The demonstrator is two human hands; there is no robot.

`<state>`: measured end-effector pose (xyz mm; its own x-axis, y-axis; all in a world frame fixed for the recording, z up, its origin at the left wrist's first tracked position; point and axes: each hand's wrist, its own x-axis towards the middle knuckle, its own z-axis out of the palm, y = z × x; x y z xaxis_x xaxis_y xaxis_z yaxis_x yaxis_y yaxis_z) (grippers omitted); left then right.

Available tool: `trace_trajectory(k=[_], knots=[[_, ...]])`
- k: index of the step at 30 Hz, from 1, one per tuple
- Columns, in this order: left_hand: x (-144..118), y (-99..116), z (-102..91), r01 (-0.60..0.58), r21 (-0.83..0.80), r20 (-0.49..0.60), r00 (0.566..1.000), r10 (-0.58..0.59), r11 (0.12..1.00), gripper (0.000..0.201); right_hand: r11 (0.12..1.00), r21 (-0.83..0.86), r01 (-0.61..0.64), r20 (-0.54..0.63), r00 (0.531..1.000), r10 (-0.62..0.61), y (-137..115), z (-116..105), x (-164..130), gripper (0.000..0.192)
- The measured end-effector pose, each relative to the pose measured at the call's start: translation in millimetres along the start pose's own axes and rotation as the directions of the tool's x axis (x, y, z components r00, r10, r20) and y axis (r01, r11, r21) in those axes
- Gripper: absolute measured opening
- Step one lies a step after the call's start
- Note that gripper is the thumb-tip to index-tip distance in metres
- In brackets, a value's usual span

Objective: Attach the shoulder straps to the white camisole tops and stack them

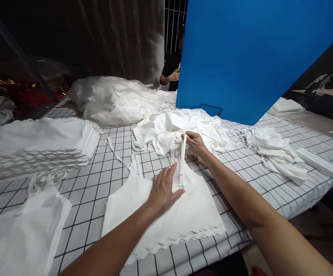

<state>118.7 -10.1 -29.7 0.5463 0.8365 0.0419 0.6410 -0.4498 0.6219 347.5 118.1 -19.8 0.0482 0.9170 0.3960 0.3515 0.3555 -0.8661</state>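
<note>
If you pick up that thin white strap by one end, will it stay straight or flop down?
Probably flop. The strap looks like thin cloth, straight only because the right hand pulls it taut while the left hand presses the garment. It likely weighs little; other straps lie limp and curved.

A single head-worn view looks forward and down from just behind the person's forearms, close over the grid-patterned surface (103, 180). It faces across the surface toward a blue panel (241, 53) well beyond the fingers (174, 168), with dark curtain behind.
</note>
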Motion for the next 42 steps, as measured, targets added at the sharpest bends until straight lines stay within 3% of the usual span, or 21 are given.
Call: trace_trajectory(k=[4,9,16,19,21,23,25,27,31,36,40,42], knots=[[0.6,2.0,-1.0,0.004,-0.002,0.001,1.000,-0.004,1.000,0.080,0.998,0.064,-0.009,0.000,1.000,0.009,6.4,-5.7,-6.8,0.062],[2.7,2.6,-1.1,0.024,-0.003,0.008,1.000,-0.024,1.000,0.081,0.999,0.029,-0.021,0.015,1.000,0.020,9.9,-7.3,-8.8,0.066],[-0.1,3.0,4.1,-0.059,0.033,-0.079,0.995,0.061,0.998,0.093,0.971,-0.236,-0.045,0.022,0.998,0.052,6.3,0.8,3.4,0.054],[-1.8,5.3,6.5,-0.086,0.176,-0.058,0.994,0.097,0.981,0.080,0.925,-0.378,-0.036,0.000,0.999,0.038,7.5,1.8,5.5,0.050],[-2.4,6.6,7.9,-0.132,0.282,-0.011,0.990,0.141,0.950,0.063,0.872,-0.489,-0.016,-0.021,1.000,0.006,9.4,2.5,3.9,0.048],[-2.7,6.8,9.3,-0.199,0.352,0.033,0.979,0.200,0.915,0.051,0.752,-0.658,0.022,-0.014,0.999,-0.041,11.2,4.0,0.9,0.043],[-2.8,6.0,10.8,-0.241,0.397,0.054,0.969,0.240,0.886,0.048,0.593,-0.803,0.058,0.019,0.997,-0.072,12.0,6.2,-1.9,0.037],[-2.8,5.0,12.0,-0.248,0.429,0.061,0.967,0.246,0.869,0.049,0.532,-0.845,0.063,0.035,0.997,-0.062,11.6,7.4,-2.7,0.033],[-2.7,5.1,11.7,-0.242,0.436,0.099,0.970,0.221,0.867,0.051,0.669,-0.742,0.055,0.106,0.994,0.035,7.3,-3.3,3.1,0.026],[-1.4,6.8,9.0,-0.232,0.377,0.147,0.971,0.189,0.897,0.053,0.784,-0.611,0.107,0.311,0.944,0.113,-13.1,-40.4,5.8,0.018],[0.0,4.4,10.8,-0.238,0.321,0.134,0.970,0.204,0.917,0.052,0.745,-0.589,0.313,0.377,0.922,-0.089,-35.1,-46.1,-22.3,0.033],[0.8,3.0,12.1,-0.236,0.308,0.133,0.970,0.204,0.921,0.053,0.690,-0.566,0.451,0.484,0.860,-0.164,-38.3,-36.8,-45.4,0.044]])
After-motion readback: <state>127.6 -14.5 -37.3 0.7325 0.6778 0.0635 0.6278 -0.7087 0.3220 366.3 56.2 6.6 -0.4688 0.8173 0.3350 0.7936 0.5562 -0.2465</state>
